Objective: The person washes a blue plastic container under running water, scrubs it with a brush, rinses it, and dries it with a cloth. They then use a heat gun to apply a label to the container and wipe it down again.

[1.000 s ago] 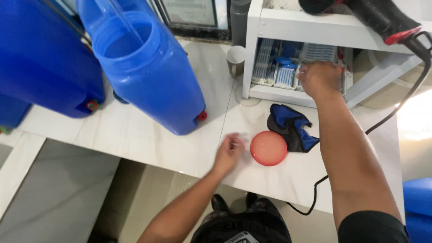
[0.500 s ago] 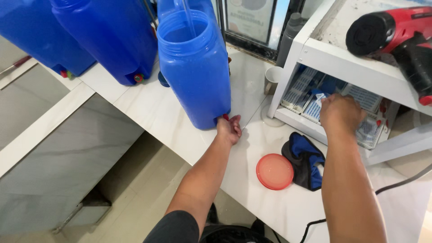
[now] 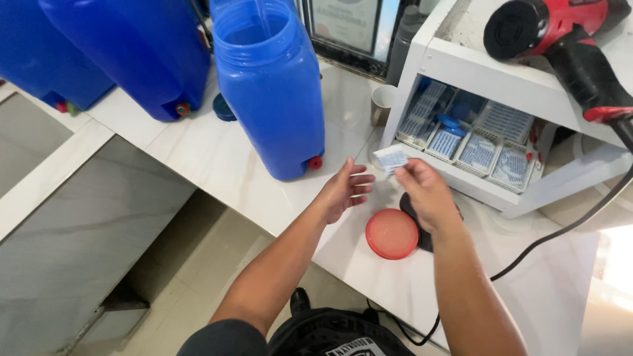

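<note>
A small white-and-blue flat packet is pinched in the right hand, above the pale marble counter. The left hand hovers open-fingered just left. A round red lid lies nearer; a tall blue plastic jug stands far left.

dark cloth mostly behind right hand — left containers cropped by edge

White marble counter: blue jugs, red lid, grey cup, white shelf unit.
</note>
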